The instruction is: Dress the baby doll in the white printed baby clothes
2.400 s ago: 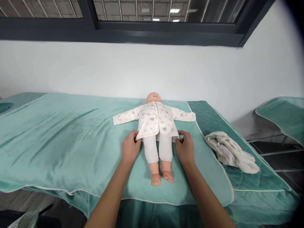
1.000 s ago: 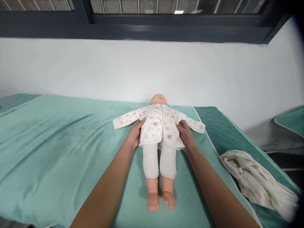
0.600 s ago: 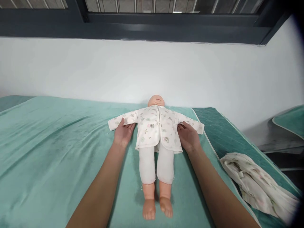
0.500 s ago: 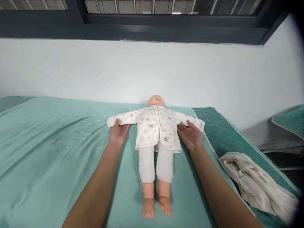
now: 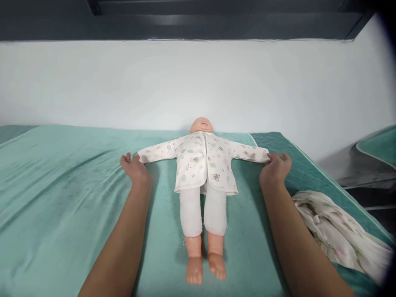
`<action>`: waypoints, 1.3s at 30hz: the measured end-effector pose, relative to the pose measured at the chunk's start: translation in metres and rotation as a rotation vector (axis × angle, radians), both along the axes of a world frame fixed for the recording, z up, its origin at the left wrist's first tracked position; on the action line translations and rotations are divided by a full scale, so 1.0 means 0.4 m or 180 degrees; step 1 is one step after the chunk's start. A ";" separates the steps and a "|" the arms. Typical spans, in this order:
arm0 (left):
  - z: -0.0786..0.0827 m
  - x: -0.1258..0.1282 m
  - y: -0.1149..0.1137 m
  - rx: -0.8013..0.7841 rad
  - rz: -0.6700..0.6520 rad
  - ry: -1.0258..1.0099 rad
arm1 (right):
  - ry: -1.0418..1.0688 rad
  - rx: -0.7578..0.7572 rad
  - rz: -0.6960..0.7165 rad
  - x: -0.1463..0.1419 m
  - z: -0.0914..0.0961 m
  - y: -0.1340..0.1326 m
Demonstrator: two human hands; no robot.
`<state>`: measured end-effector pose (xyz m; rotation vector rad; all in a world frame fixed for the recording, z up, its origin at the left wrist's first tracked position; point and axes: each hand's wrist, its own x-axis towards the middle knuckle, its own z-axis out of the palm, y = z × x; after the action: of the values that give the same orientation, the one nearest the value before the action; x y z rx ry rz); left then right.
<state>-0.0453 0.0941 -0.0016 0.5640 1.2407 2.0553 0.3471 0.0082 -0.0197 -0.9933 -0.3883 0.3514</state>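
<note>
A baby doll (image 5: 201, 124) lies on its back on a teal towel (image 5: 71, 177), head toward the wall. It wears a white printed jacket (image 5: 202, 163) with both sleeves spread out sideways, and white trousers (image 5: 202, 212); its bare feet (image 5: 206, 268) point toward me. My left hand (image 5: 135, 168) rests on the towel at the end of the doll's left-side sleeve cuff, fingers loosely stretched. My right hand (image 5: 276, 167) lies at the other cuff, fingers spread and touching it. Neither hand holds anything.
A crumpled cream garment (image 5: 337, 235) lies on the darker teal pad (image 5: 297, 173) at the right. A white wall (image 5: 198, 82) stands just behind the doll's head. Another teal-covered surface (image 5: 377, 146) sits at the far right across a gap.
Both hands slid outward along the sleeves, from the jacket's hem and sides to the cuff ends. The sleeves now lie straighter. The view tilted down a little.
</note>
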 end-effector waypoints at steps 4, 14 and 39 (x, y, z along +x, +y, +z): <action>0.001 0.026 -0.057 0.0270 0.0258 0.1279 | -0.0675 0.0171 0.0242 -0.119 0.030 -0.059; -0.016 0.114 -0.268 0.0601 -0.1678 0.3079 | -0.3253 -0.0405 0.1604 -0.329 0.045 -0.225; -0.034 0.059 -0.404 -0.0010 -0.1487 0.3705 | -0.2900 -0.2066 0.0071 -0.256 -0.039 -0.309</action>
<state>-0.0217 -0.0673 -0.0152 1.9933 1.4644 1.2593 0.2446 -0.1154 -0.0353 -1.7719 -1.1546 0.0082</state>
